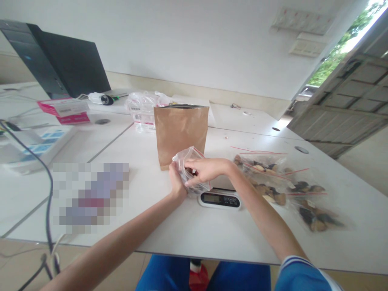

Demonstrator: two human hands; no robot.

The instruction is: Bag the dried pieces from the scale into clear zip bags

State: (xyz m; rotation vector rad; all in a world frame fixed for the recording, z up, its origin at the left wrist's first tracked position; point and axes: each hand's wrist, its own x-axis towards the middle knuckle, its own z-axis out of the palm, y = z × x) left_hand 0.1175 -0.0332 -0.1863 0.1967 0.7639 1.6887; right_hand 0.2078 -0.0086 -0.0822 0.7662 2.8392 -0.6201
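Observation:
My left hand [177,180] is closed on the side of a clear zip bag [184,157] with a red seal line. Into the bag's mouth reaches my right hand [203,170], its fingers bent around a dark brown piece [190,171] that is partly hidden. Just behind stands an upright brown paper pouch [182,133], its top open. Below my right wrist lies a white digital scale [220,199] with a dark display; my arm and the bag cover part of it.
Several filled zip bags [273,194] with brown and dark dried pieces lie to the right. On the left are a blurred-out item [97,194], a white tray [57,149], pink boxes [72,111] and a black computer tower [66,60]. A cable [48,202] hangs over the front edge.

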